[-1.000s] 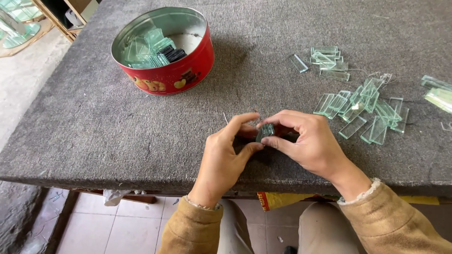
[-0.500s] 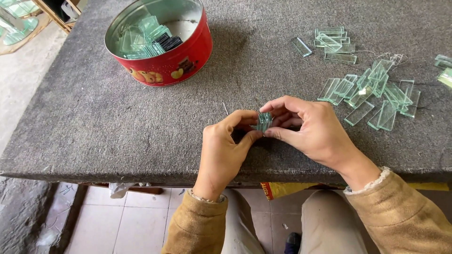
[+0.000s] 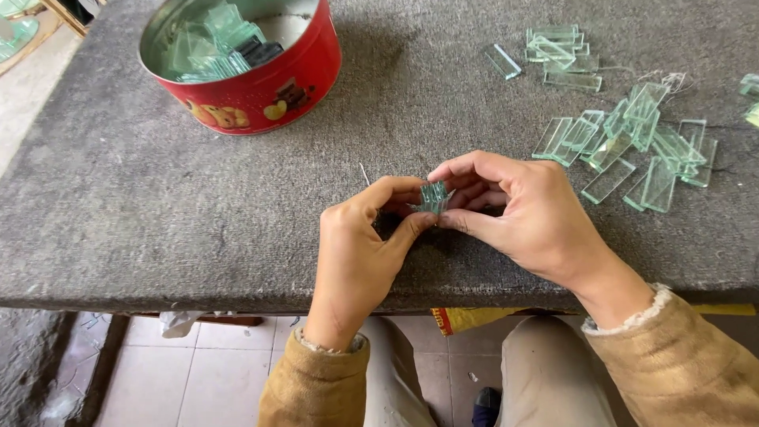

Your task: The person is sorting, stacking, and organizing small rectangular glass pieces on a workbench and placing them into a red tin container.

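My left hand (image 3: 360, 245) and my right hand (image 3: 526, 213) meet near the front edge of a grey felt-covered table (image 3: 118, 198). Together they pinch a small bundle of greenish glass pieces (image 3: 432, 197), fanned out upright between the fingertips. A thin wire (image 3: 364, 174) sticks up just left of the bundle. To the right of my right hand lies a loose pile of flat rectangular glass strips (image 3: 632, 146).
A round red tin (image 3: 261, 75) holding several glass pieces stands at the back left. More glass strips (image 3: 557, 51) lie at the back right. The table's front edge (image 3: 198, 296) runs just under my wrists, with tiled floor below.
The view has drawn closer to the table. My hands stay together on the glass bundle, which now stands more upright and fanned between the fingertips.
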